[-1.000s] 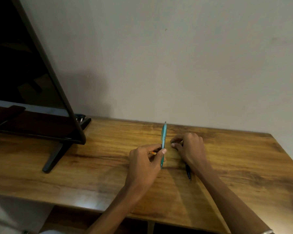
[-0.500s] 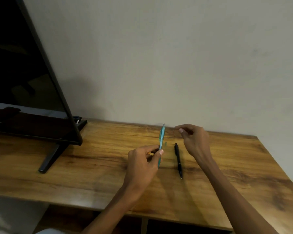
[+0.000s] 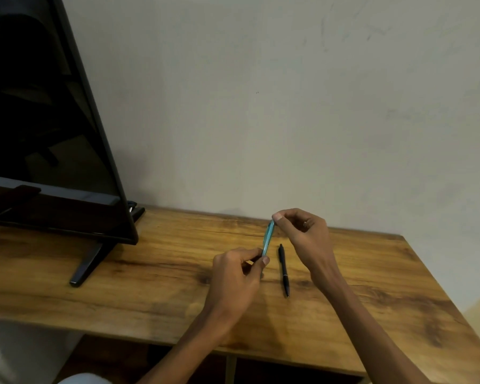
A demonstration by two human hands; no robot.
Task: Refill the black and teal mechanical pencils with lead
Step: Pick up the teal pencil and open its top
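The right hand [image 3: 302,234] has come over to pinch the teal pencil's [image 3: 268,238] top. The left hand [image 3: 233,275] still pinches its lower end. The black pencil [image 3: 283,268] lies on the counter [image 3: 150,273].

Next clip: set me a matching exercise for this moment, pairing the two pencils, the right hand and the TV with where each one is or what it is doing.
Things:
1. teal pencil
2. black pencil
3. right hand
4. TV

Places or states:
A. lies flat on the wooden table, touched by nothing
B. stands at the table's left end
C. held at its lower end by the left hand
D. pinches the top end of a pencil

Pairs: 1-C, 2-A, 3-D, 4-B
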